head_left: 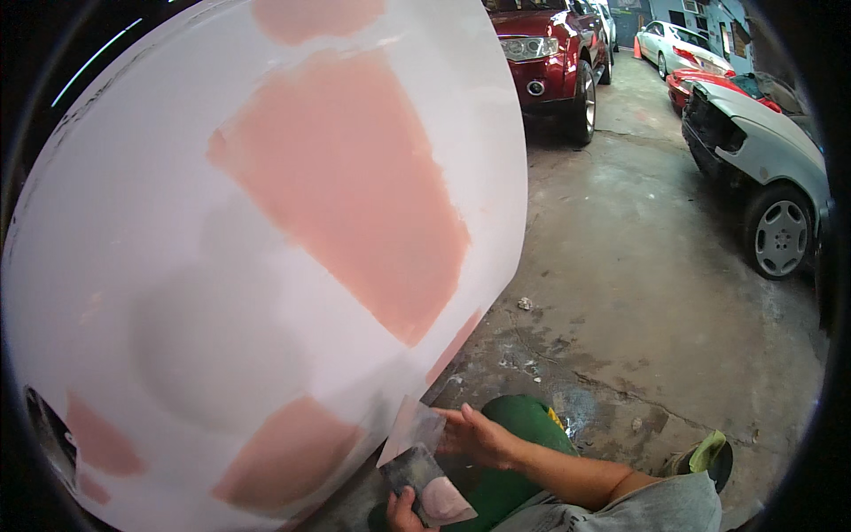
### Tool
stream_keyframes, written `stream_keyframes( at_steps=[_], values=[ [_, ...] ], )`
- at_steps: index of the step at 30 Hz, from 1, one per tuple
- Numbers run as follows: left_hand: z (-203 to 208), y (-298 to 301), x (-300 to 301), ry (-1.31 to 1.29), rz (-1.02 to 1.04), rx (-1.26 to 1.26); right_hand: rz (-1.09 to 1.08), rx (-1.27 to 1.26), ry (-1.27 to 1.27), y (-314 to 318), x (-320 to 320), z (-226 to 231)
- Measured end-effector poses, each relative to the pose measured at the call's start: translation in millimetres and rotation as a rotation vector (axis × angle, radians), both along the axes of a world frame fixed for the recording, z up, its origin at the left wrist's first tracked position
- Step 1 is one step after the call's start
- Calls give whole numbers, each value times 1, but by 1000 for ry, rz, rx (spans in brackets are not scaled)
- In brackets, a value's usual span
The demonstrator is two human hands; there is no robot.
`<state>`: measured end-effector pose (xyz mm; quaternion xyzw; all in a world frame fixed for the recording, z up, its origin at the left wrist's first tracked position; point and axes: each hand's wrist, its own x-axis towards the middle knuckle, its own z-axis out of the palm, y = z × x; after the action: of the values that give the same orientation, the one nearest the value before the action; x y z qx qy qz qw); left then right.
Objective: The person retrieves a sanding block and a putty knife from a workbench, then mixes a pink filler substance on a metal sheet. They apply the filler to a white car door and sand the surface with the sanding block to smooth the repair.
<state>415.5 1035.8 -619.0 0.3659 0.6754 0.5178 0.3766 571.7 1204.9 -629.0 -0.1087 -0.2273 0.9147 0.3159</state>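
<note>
A large white car panel [151,177] fills the left and middle, with matte pink filler patches [355,186] on it. At the bottom, my left hand [403,512] grips a dark flat mixing board [409,470] by its edge, thumb on top. A mound of pink body filler [446,498] lies on this board. My right hand [479,439] comes in from the right, its fingers closed on a pale, thin spreader [409,427]. The spreader's lower end is against or just above the board; I cannot tell which. Both stay close to the panel's lower edge.
Beyond the panel stand a dark red vehicle [554,62], a grey car with its front stripped [767,168] and a white car [678,44]. An orange cone [636,49] stands far back. The stained concrete floor [620,266] has cracks and small debris [525,303].
</note>
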Motion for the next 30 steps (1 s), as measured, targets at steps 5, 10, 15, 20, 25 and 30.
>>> stream_keyframes(
  at_steps=[5, 10, 15, 20, 25, 30],
  values=[
    [2, 27, 40, -821, 45, 7, -57, -125, -190, -14, 15, 30],
    [46, 49, 66, -595, 137, 23, -350, -303, -32, 21, 35, 8],
    [96, 89, 39, -526, 203, 435, -890, 370, -292, 28, 88, 87],
    [141, 115, 42, -303, 355, 637, -1064, 2037, -899, 14, 90, 151],
    [149, 122, 45, -201, 326, 789, -1056, 2219, -925, 8, 74, 154],
    [155, 122, 55, -119, 303, 806, -979, 2223, -891, 11, 65, 151]
  ],
)
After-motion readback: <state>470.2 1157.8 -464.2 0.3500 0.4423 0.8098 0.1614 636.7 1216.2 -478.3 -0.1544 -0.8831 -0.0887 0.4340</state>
